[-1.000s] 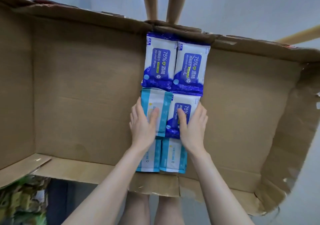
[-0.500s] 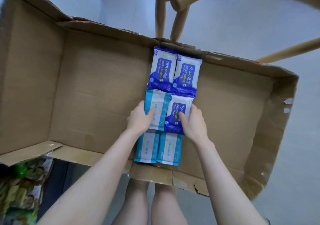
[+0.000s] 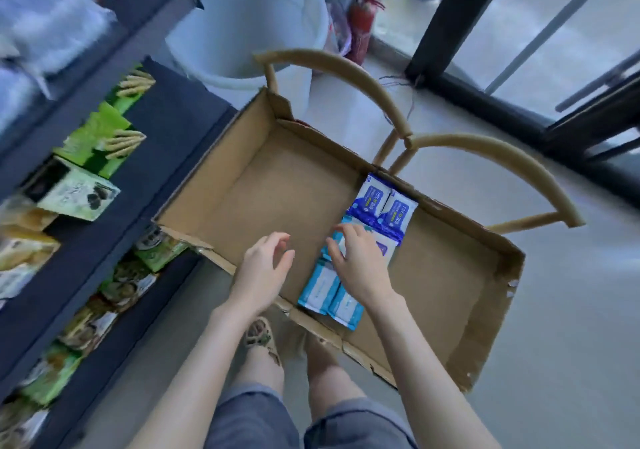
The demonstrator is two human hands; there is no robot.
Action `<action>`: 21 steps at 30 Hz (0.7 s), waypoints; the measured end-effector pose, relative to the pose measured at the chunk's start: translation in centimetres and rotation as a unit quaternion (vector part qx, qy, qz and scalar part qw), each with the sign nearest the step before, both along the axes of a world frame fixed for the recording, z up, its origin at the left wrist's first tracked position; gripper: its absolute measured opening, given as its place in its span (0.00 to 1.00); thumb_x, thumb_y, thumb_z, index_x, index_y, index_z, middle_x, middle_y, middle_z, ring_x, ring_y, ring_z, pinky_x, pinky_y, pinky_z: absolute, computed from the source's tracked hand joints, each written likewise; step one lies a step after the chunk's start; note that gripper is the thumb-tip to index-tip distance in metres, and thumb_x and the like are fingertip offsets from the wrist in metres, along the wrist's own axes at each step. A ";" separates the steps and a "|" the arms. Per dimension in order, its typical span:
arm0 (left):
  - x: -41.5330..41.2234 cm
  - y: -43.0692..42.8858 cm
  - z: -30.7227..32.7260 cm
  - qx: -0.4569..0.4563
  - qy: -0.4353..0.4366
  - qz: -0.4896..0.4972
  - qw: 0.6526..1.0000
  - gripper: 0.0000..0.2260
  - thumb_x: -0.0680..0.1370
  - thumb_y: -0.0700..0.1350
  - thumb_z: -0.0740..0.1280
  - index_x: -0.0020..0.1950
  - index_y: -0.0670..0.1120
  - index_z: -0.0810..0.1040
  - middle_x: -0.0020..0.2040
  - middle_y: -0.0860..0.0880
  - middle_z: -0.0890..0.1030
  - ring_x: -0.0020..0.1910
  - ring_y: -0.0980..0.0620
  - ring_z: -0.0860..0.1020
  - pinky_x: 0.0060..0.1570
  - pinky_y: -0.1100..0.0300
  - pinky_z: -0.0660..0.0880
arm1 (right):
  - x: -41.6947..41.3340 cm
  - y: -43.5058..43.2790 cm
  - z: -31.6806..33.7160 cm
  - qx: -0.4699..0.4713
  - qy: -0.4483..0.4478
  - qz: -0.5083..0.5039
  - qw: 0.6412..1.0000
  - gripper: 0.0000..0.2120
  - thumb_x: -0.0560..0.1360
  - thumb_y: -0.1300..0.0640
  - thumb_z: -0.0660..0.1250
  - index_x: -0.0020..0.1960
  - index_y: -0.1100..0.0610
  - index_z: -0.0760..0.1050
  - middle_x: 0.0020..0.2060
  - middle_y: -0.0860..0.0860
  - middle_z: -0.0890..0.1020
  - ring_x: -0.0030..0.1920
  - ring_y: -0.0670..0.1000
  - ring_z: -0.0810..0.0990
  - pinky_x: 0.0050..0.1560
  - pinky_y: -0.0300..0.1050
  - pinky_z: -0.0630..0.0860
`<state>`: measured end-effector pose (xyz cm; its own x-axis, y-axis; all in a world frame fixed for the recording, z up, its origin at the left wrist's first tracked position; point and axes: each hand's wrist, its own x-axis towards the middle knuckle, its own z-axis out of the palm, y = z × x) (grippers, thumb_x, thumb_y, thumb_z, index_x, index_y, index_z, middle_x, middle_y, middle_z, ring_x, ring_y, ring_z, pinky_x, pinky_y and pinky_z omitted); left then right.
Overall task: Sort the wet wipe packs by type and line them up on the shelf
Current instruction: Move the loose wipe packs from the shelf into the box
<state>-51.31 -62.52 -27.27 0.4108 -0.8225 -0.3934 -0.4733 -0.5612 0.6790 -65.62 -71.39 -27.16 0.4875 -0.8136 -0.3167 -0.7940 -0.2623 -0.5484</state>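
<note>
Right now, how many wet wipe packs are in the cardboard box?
6: two dark blue plastic packs at the far cardboard wall, two light blue packs at the near wall, two middle packs partly under the right hand. Others may lie hidden beneath.

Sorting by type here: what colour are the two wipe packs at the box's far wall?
Alcohol wipe packs are dark blue and white; head view.

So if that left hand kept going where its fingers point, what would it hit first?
Likely the bare floor of the box, then its far wall. The left hand seems to hover, so depth is unclear; the packs lie off to its side.
</note>
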 end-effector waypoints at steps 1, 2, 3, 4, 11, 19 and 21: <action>0.7 1.8 1.7 -0.013 -0.009 0.018 1.000 0.13 0.79 0.45 0.63 0.63 0.45 0.74 0.56 0.49 0.77 0.56 0.52 0.74 0.53 0.63 0.67 | 1.0 1.2 1.4 -0.014 -0.018 0.019 1.000 0.17 0.81 0.52 0.58 0.65 0.60 0.70 0.62 0.55 0.74 0.62 0.56 0.70 0.59 0.46 0.66; 1.4 3.6 3.4 -0.027 -0.018 0.037 0.999 0.13 0.79 0.45 0.63 0.64 0.46 0.73 0.56 0.50 0.77 0.56 0.53 0.74 0.52 0.64 0.66 | 2.0 2.4 2.8 -0.031 -0.038 0.037 0.998 0.16 0.80 0.53 0.59 0.64 0.60 0.71 0.61 0.55 0.75 0.61 0.56 0.71 0.58 0.47 0.67; 2.1 5.5 4.9 -0.040 -0.025 0.054 0.997 0.14 0.79 0.45 0.63 0.65 0.46 0.73 0.57 0.51 0.76 0.55 0.54 0.73 0.52 0.64 0.66 | 3.0 3.8 4.0 -0.047 -0.058 0.055 0.996 0.15 0.80 0.53 0.60 0.63 0.60 0.72 0.60 0.55 0.76 0.59 0.57 0.72 0.57 0.47 0.67; 2.8 7.5 6.3 -0.050 -0.032 0.071 0.996 0.14 0.80 0.46 0.63 0.65 0.47 0.73 0.57 0.51 0.76 0.56 0.55 0.73 0.53 0.63 0.67 | 4.0 5.2 5.1 -0.057 -0.076 0.075 0.993 0.15 0.79 0.54 0.61 0.62 0.60 0.73 0.59 0.55 0.77 0.58 0.57 0.73 0.57 0.47 0.68; 6.8 23.7 10.9 -0.076 -0.124 0.208 0.967 0.15 0.79 0.48 0.64 0.65 0.48 0.74 0.60 0.54 0.76 0.59 0.55 0.73 0.56 0.63 0.67 | 10.8 17.5 9.4 -0.098 -0.138 0.257 0.951 0.15 0.76 0.53 0.62 0.60 0.56 0.75 0.60 0.52 0.78 0.58 0.55 0.75 0.58 0.45 0.70; 10.4 40.2 12.7 -0.078 -0.176 0.312 0.930 0.15 0.78 0.48 0.65 0.64 0.48 0.74 0.60 0.54 0.77 0.60 0.55 0.73 0.57 0.63 0.67 | 18.2 31.5 11.0 -0.073 -0.156 0.360 0.917 0.17 0.77 0.51 0.60 0.61 0.57 0.75 0.59 0.51 0.78 0.58 0.55 0.74 0.54 0.47 0.73; 11.7 42.6 13.7 -0.082 -0.192 0.335 0.919 0.15 0.78 0.48 0.65 0.64 0.48 0.74 0.60 0.55 0.77 0.59 0.55 0.74 0.55 0.64 0.66 | 20.4 33.5 12.1 -0.078 -0.171 0.382 0.905 0.14 0.78 0.51 0.62 0.59 0.58 0.76 0.56 0.52 0.79 0.57 0.56 0.74 0.53 0.49 0.75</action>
<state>-39.64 -19.92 -13.61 0.9291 -0.3697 -0.0069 -0.2813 -0.7189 0.6356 -45.21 -37.87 -15.07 0.9744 -0.2197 0.0477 -0.1399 -0.7585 -0.6365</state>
